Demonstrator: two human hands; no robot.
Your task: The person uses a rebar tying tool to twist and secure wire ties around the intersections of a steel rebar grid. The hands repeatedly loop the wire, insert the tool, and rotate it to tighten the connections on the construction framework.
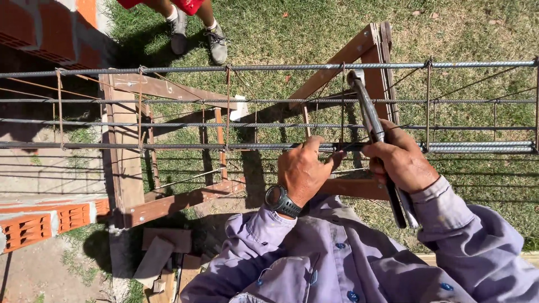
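Observation:
A long rebar cage (269, 67) of ribbed steel bars and thin rusty stirrups lies across wooden trestles. My left hand (303, 168), with a black wristwatch, is closed on the nearest rebar bar (168, 146) by a stirrup, pinching thin tie wire there. My right hand (400, 161) grips the handles of steel pincers (366, 109). The pincers point away from me, and their head reaches up to the far top bar. Grey shirt sleeves cover both my arms.
Two wooden trestles (126, 168) (370, 50) carry the cage over grass. A red brick wall (50, 31) stands at upper left and hollow bricks (50, 221) lie at left. Another person's legs and grey shoes (216, 45) stand beyond the cage. Wood scraps (160, 252) lie below.

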